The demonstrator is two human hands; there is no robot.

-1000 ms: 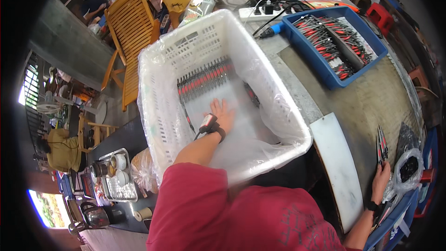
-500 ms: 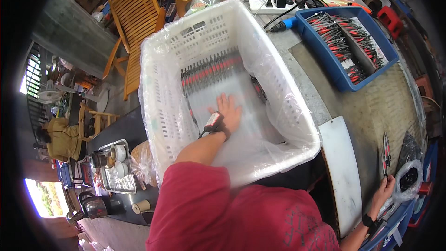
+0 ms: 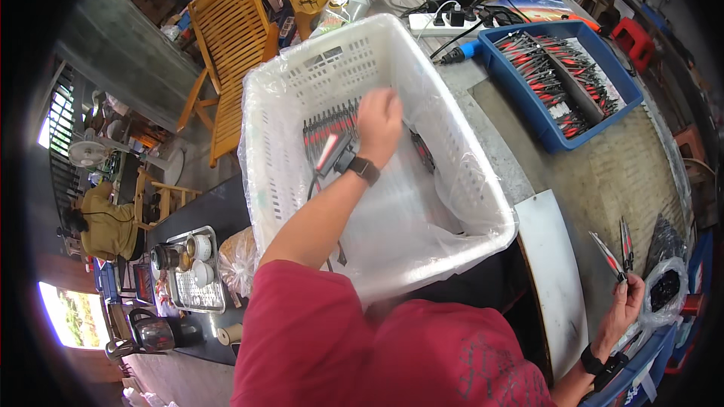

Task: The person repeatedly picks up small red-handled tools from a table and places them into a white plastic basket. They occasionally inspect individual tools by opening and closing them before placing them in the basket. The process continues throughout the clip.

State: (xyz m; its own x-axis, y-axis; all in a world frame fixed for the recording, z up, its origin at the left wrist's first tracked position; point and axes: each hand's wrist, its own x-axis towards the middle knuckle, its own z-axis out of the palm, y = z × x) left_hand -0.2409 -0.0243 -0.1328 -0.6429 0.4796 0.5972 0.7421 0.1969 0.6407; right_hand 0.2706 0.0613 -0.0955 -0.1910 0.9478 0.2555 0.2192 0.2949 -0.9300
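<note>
A white plastic crate (image 3: 483,207) lined with clear plastic film stands in front of me. My left hand (image 3: 379,124) is inside it, at the right end of a row of slim black-and-red pointed tools (image 3: 323,126). Its fingers are curled, blurred and mostly hidden, so whether they hold anything is unclear. A wrist strap carries a small device (image 3: 329,154) with a cable. More dark slim tools (image 3: 422,152) lie along the crate's right side. Out to the right, my right hand (image 3: 623,307) pinches two slim pointed tools (image 3: 625,252) near their lower ends, tips spread apart.
A blue bin (image 3: 528,120) with a divider holds many similar tools at the back right. Behind the crate lies a power strip (image 3: 449,24) with cables. A white board (image 3: 554,256) rests right of the crate; a bagged black bundle (image 3: 665,286) sits beside my right hand.
My left hand has moved from lying flat on the film to the far end of the row, fingers now curled. The tools in my right hand have fanned apart.
</note>
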